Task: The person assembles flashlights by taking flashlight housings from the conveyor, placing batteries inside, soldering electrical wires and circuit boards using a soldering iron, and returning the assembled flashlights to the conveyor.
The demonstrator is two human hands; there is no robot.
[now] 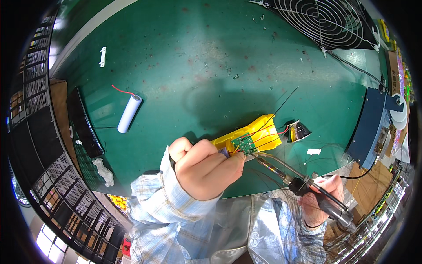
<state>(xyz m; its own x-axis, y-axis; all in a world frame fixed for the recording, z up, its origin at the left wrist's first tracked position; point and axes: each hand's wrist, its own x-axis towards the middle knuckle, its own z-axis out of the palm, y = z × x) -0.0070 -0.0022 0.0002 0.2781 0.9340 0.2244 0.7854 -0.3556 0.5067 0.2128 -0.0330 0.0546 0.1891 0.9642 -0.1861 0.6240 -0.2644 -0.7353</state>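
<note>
My right hand (325, 200) grips a soldering iron (323, 198) with a thin tube alongside its shaft. The iron's tip reaches the near edge of a small green circuit board (243, 143). The board lies on a yellow plastic housing (263, 127), with red and black wires running from it. My left hand (206, 167) is closed at the board's near left corner, where a short yellow wire (236, 149) shows at the pinched fingertips. The fingers hide part of the housing. Right of the housing sits a small dark part (299, 131) joined by red wires.
A blue cylindrical battery (129, 114) with a red lead lies at left, beside a black panel (83, 121) and crumpled white tissue (103, 171). Small white pieces (103, 57) (314, 152) lie apart. A fan (323, 20) stands far right; a blue box unit (369, 127) is at the right edge.
</note>
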